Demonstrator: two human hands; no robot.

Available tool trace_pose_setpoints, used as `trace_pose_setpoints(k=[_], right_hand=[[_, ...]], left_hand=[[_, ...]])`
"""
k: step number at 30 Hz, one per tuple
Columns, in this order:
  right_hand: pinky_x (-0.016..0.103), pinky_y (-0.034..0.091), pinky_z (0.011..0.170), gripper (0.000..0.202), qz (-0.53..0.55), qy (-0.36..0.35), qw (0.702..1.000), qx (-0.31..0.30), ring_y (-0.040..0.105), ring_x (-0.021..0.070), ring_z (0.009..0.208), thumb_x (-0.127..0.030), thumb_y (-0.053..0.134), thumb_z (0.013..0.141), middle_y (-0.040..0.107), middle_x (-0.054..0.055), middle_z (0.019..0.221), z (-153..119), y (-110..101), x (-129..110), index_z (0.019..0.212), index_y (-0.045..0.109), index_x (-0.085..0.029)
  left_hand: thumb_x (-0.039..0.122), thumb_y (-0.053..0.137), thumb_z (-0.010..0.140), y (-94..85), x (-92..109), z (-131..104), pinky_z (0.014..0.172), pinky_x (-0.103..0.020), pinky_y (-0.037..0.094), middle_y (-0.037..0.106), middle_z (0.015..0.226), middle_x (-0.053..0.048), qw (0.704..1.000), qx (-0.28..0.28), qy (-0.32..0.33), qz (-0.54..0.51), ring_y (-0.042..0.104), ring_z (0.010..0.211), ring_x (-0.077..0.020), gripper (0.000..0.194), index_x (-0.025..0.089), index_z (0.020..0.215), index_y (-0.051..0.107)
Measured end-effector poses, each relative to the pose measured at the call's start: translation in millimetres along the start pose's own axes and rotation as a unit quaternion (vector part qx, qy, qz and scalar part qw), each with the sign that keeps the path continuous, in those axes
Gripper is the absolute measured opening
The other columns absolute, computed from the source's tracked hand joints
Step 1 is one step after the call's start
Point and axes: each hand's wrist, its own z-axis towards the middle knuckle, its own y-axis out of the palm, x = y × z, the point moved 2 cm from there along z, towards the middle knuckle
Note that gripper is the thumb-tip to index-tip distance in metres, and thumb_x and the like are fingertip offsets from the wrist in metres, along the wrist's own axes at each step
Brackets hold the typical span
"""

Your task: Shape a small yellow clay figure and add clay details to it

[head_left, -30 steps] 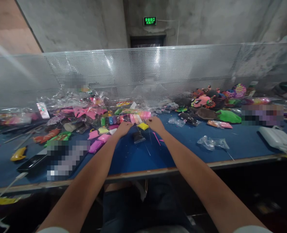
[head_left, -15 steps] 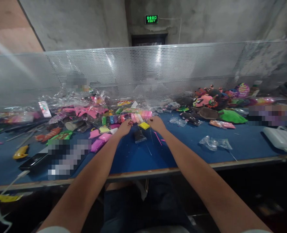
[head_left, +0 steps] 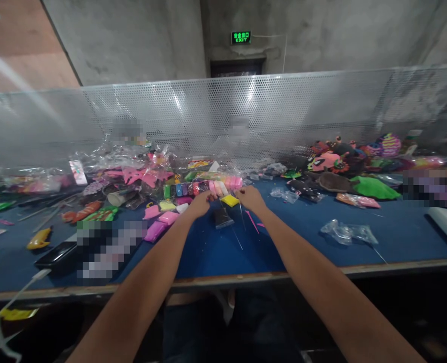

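My left hand (head_left: 204, 203) is closed, its curled fingers at the near edge of a clear-wrapped row of colourful soft packets (head_left: 216, 188), which look like modelling clay. My right hand (head_left: 249, 197) is also closed, thumb and fingers pinched together by the row's pink end. Whatever is in either pinch is too small to make out. Between the hands lies a yellow packet (head_left: 230, 201), with a black packet (head_left: 222, 218) nearer to me. Thin rods and a pink tool (head_left: 252, 222) rest on the blue table beside the right hand.
Pink and purple packets (head_left: 156, 231) lie left of my left forearm. A phone-like black device (head_left: 55, 255) with a white cable is further left. Crumpled clear plastic (head_left: 348, 232) lies right. Clay figures (head_left: 327, 162) and bags line the perforated screen (head_left: 193, 116).
The view has shifted, so the whole scene sits slightly lower and further right. Both hands stay closed at nearly the same places by the packets.
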Motion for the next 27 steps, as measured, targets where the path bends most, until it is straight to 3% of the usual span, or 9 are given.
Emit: trace_pose_setpoints(k=[5, 6, 9, 11, 13, 17, 20, 23, 27], right_hand=[[0.021, 0.039, 0.056, 0.032, 0.062, 0.048, 0.997, -0.023, 0.059, 0.0128, 0.052, -0.028, 0.046, 0.093, 0.067, 0.004, 0.061, -1.4, -3.0, -1.2, 0.073, 0.067, -0.017], [0.021, 0.04, 0.053, 0.032, 0.075, 0.058, 0.995, -0.029, 0.056, 0.0117, 0.047, -0.027, 0.042, 0.094, 0.067, 0.004, 0.061, -1.7, -3.0, -1.1, 0.077, 0.068, -0.017], [0.022, 0.04, 0.05, 0.033, 0.085, 0.07, 0.993, -0.031, 0.054, 0.0108, 0.041, -0.027, 0.036, 0.097, 0.069, 0.003, 0.064, -1.3, -1.2, 0.8, 0.094, 0.067, -0.016], [0.023, 0.041, 0.052, 0.032, 0.062, 0.058, 0.996, -0.024, 0.057, 0.0123, 0.044, -0.028, 0.037, 0.097, 0.071, 0.005, 0.069, 0.3, 0.9, 2.2, 0.099, 0.066, -0.016], [0.023, 0.043, 0.058, 0.028, 0.029, 0.035, 0.999, -0.016, 0.064, 0.0152, 0.058, -0.027, 0.042, 0.096, 0.073, 0.009, 0.079, 2.4, 3.1, 3.1, 0.095, 0.068, -0.016], [0.023, 0.043, 0.073, 0.025, 0.003, 0.004, 1.0, -0.008, 0.067, 0.0195, 0.092, -0.024, 0.047, 0.094, 0.073, 0.012, 0.102, 5.8, 7.3, 4.0, 0.089, 0.071, -0.015], [0.023, 0.042, 0.073, 0.026, -0.006, -0.002, 1.0, -0.012, 0.066, 0.0191, 0.092, -0.024, 0.047, 0.094, 0.074, 0.011, 0.101, 6.7, 9.3, 4.8, 0.091, 0.072, -0.015], [0.023, 0.041, 0.072, 0.027, -0.013, -0.009, 1.0, -0.011, 0.066, 0.0181, 0.089, -0.024, 0.048, 0.092, 0.074, 0.009, 0.099, 6.9, 9.9, 5.6, 0.093, 0.073, -0.015], [0.023, 0.039, 0.067, 0.031, -0.025, -0.02, 0.999, -0.008, 0.065, 0.0179, 0.083, -0.029, 0.048, 0.093, 0.075, 0.009, 0.093, 7.6, 11.9, 5.2, 0.087, 0.074, -0.015]], left_hand=[[0.009, 0.06, 0.066, -13.4, 25.5, -9.6, 0.107, -0.049, 0.039, 0.063, 0.126, -0.01, 0.992, -0.006, 0.0, 0.13, 0.052, 0.123, -0.0313, 0.039, 0.021, 0.101, 0.071], [0.014, 0.062, 0.069, -14.0, 33.4, -11.1, 0.106, -0.047, 0.04, 0.064, 0.125, -0.009, 0.994, -0.022, 0.02, 0.11, 0.054, 0.121, -0.0297, 0.036, 0.021, 0.103, 0.071], [0.032, 0.063, 0.079, -6.6, 55.5, -16.1, 0.092, -0.035, 0.049, 0.071, 0.108, -0.008, 0.989, -0.138, 0.057, -0.017, 0.064, 0.099, -0.0225, 0.034, 0.02, 0.11, 0.068], [0.042, 0.073, 0.072, 1.3, 64.1, -19.2, 0.086, -0.034, 0.05, 0.07, 0.109, -0.009, 0.98, -0.193, 0.055, -0.017, 0.065, 0.096, -0.0233, 0.044, 0.019, 0.11, 0.068], [0.042, 0.08, 0.062, 7.0, 66.8, -20.8, 0.086, -0.035, 0.049, 0.069, 0.114, -0.01, 0.975, -0.214, 0.062, 0.021, 0.064, 0.1, -0.0258, 0.054, 0.019, 0.11, 0.068], [0.024, 0.077, 0.06, 4.7, 63.1, -20.5, 0.089, -0.032, 0.047, 0.069, 0.115, -0.01, 0.975, -0.205, 0.071, 0.039, 0.063, 0.103, -0.0252, 0.052, 0.019, 0.112, 0.068], [0.015, 0.062, 0.069, -5.9, 61.2, -20.0, 0.077, -0.028, 0.047, 0.071, 0.1, -0.006, 0.978, -0.198, 0.035, 0.048, 0.065, 0.089, -0.0208, 0.036, 0.02, 0.104, 0.071], [0.028, 0.056, 0.08, -13.5, 62.2, -20.1, 0.069, -0.028, 0.044, 0.07, 0.083, -0.006, 0.977, -0.176, 0.014, 0.121, 0.063, 0.076, -0.0205, 0.018, 0.02, 0.082, 0.073], [0.045, 0.053, 0.086, -7.8, 63.9, -17.5, 0.071, -0.032, 0.043, 0.072, 0.085, -0.011, 0.97, -0.084, -0.009, 0.227, 0.064, 0.08, -0.0252, 0.033, 0.018, 0.08, 0.071]])
